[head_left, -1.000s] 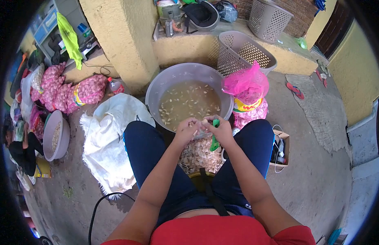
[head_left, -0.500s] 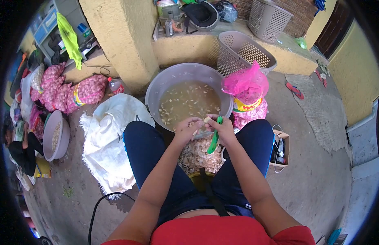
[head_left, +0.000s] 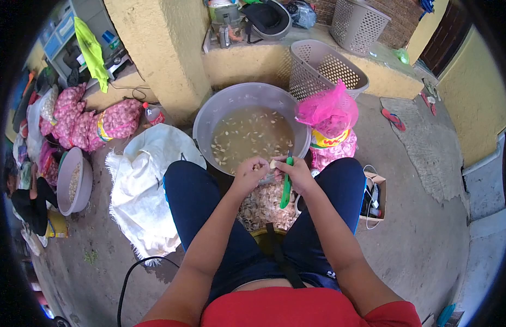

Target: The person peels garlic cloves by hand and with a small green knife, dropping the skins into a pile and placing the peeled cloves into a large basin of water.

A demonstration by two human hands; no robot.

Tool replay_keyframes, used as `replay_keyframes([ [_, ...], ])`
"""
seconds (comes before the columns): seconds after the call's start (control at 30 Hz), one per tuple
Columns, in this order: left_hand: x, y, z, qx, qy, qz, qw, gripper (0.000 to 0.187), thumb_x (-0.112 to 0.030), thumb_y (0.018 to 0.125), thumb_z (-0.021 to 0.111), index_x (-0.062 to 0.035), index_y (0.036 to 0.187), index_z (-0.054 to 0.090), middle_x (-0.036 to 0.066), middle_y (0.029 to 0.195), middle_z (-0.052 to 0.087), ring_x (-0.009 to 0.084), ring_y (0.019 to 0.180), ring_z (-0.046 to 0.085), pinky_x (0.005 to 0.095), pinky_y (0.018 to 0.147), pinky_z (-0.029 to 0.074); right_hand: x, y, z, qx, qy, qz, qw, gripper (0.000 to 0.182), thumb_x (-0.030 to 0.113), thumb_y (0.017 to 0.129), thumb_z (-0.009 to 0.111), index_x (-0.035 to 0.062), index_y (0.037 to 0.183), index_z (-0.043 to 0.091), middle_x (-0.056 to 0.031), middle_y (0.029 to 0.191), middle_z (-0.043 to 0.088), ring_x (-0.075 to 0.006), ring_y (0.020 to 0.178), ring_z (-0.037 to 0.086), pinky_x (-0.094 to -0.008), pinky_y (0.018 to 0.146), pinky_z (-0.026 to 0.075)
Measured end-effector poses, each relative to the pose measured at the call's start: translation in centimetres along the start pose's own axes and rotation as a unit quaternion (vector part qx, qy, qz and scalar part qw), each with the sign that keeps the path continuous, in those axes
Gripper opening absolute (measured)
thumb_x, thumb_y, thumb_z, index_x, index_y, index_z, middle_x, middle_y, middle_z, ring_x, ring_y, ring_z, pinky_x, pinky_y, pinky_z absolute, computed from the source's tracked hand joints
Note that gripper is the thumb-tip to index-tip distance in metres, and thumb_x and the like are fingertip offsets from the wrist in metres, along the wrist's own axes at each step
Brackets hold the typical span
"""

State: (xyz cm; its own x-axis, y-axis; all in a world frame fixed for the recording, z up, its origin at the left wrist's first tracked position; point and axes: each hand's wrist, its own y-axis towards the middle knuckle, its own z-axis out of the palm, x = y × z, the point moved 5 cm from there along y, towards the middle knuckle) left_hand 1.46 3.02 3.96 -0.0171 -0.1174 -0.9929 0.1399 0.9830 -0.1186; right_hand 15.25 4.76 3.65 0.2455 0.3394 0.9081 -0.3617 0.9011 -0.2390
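Note:
My left hand [head_left: 250, 173] is curled around garlic cloves, just over the near rim of a big grey basin [head_left: 206, 117] of murky water with peeled cloves floating in it. My right hand [head_left: 296, 173] grips a green-handled knife [head_left: 286, 189], handle pointing down, and pinches a pale garlic clove [head_left: 273, 163] at its fingertips. Both hands nearly touch. Below them, between my knees, lies a heap of garlic skins [head_left: 264, 207].
A pink net sack of garlic [head_left: 329, 122] stands right of the basin, a perforated basket [head_left: 323, 68] behind it. White sacking [head_left: 146, 185] lies on the left. Further left are more pink garlic sacks [head_left: 95, 122], a grey bowl [head_left: 73, 182] and another person [head_left: 29, 199]. A small box [head_left: 375, 196] sits by my right knee.
My right hand has turned the knife from tucked against the palm to hanging straight down, and a clove now shows at its fingertips. The left hand stayed put.

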Motion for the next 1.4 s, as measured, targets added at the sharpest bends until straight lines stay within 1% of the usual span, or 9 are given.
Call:
replay_keyframes([
  [0.37, 0.4, -0.2, 0.6, 0.008, -0.023, -0.012, 1.000, 0.007, -0.009, 0.074, 0.056, -0.0027, 0.076, 0.054, 0.002, 0.066, 0.053, 0.0071, 0.055, 0.050, 0.0199, 0.048, 0.038, -0.1, -0.5, 0.4, 0.030, 0.061, 0.090, 0.994, 0.026, 0.011, 0.076, 0.055, -0.0039, 0.097, 0.054, -0.0044, 0.070, 0.054, -0.0125, 0.060, 0.053, -0.0250, 0.053, 0.049],
  [0.47, 1.2, 0.3, 0.7, -0.011, -0.028, 0.061, 0.998, 0.006, -0.009, 0.074, 0.055, -0.0046, 0.077, 0.052, 0.002, 0.058, 0.051, 0.0061, 0.043, 0.043, 0.0185, 0.035, 0.031, -0.4, -0.5, 0.5, 0.036, 0.051, 0.105, 0.992, 0.027, 0.011, 0.075, 0.056, -0.0029, 0.099, 0.054, -0.0040, 0.070, 0.053, -0.0129, 0.061, 0.054, -0.0247, 0.053, 0.049],
  [0.57, 1.4, 0.5, 0.5, -0.028, -0.032, 0.040, 0.998, 0.006, -0.009, 0.074, 0.055, -0.0041, 0.077, 0.053, 0.002, 0.057, 0.050, 0.0062, 0.043, 0.043, 0.0186, 0.035, 0.031, -0.1, -0.8, 1.2, -0.002, 0.048, 0.086, 0.995, 0.028, 0.012, 0.076, 0.056, -0.0020, 0.099, 0.054, -0.0044, 0.070, 0.055, -0.0127, 0.060, 0.055, -0.0246, 0.051, 0.048],
  [0.67, 1.4, 0.7, 0.0, -0.037, -0.021, 0.024, 0.999, 0.006, -0.009, 0.074, 0.054, -0.0036, 0.077, 0.053, 0.002, 0.056, 0.049, 0.0064, 0.043, 0.043, 0.0187, 0.035, 0.031, -0.2, -0.1, 0.7, -0.054, -0.066, -0.032, 0.996, 0.028, 0.013, 0.075, 0.058, -0.0021, 0.099, 0.054, -0.0050, 0.069, 0.056, -0.0113, 0.058, 0.054, -0.0244, 0.049, 0.048],
  [0.87, 0.5, 0.4, 0.0, -0.023, -0.042, 0.031, 0.998, 0.007, -0.010, 0.073, 0.056, -0.0041, 0.075, 0.053, 0.001, 0.057, 0.048, 0.0062, 0.045, 0.043, 0.0183, 0.037, 0.032, 0.0, -0.3, 0.9, 0.006, -0.191, -0.018, 0.981, 0.030, 0.014, 0.074, 0.061, -0.0027, 0.098, 0.055, -0.0050, 0.066, 0.055, -0.0086, 0.051, 0.050, -0.0228, 0.043, 0.041],
  [0.97, 0.5, 0.5, 0.0, -0.009, -0.030, 0.036, 0.999, 0.007, -0.011, 0.073, 0.056, -0.0045, 0.075, 0.053, 0.001, 0.058, 0.049, 0.0064, 0.046, 0.043, 0.0185, 0.037, 0.032, 0.2, -0.3, 1.0, 0.016, -0.182, -0.009, 0.983, 0.030, 0.014, 0.074, 0.061, -0.0031, 0.097, 0.055, -0.0032, 0.062, 0.051, -0.0084, 0.046, 0.046, -0.0225, 0.041, 0.038],
  [1.27, 0.8, 1.1, -3.2, -0.102, -0.076, -0.039, 0.991, 0.011, -0.015, 0.074, 0.056, -0.0051, 0.078, 0.052, 0.003, 0.062, 0.050, 0.0074, 0.049, 0.047, 0.0184, 0.036, 0.033, 0.7, -0.7, 1.0, 0.013, 0.092, 0.064, 0.994, 0.032, 0.016, 0.074, 0.062, -0.0026, 0.099, 0.052, -0.0025, 0.064, 0.049, -0.0072, 0.051, 0.041, -0.0214, 0.041, 0.035],
  [1.37, 1.3, 0.9, -3.8, -0.137, -0.120, -0.061, 0.981, 0.012, -0.015, 0.075, 0.056, -0.0050, 0.080, 0.052, 0.003, 0.064, 0.051, 0.0077, 0.051, 0.048, 0.0180, 0.036, 0.033, 0.3, -0.7, 0.8, 0.015, 0.088, 0.082, 0.993, 0.029, 0.012, 0.075, 0.059, -0.0035, 0.098, 0.051, -0.0004, 0.063, 0.046, -0.0067, 0.050, 0.040, -0.0199, 0.041, 0.034],
  [1.4, 1.4, 0.9, -4.0, -0.144, -0.118, -0.063, 0.980, 0.013, -0.015, 0.075, 0.056, -0.0048, 0.081, 0.053, 0.003, 0.065, 0.052, 0.0077, 0.051, 0.049, 0.0179, 0.036, 0.033, -0.3, -0.5, 0.5, 0.015, 0.026, 0.089, 0.996, 0.029, 0.013, 0.074, 0.061, -0.0029, 0.096, 0.052, -0.0017, 0.063, 0.048, -0.0084, 0.050, 0.042, -0.0214, 0.041, 0.036],
])
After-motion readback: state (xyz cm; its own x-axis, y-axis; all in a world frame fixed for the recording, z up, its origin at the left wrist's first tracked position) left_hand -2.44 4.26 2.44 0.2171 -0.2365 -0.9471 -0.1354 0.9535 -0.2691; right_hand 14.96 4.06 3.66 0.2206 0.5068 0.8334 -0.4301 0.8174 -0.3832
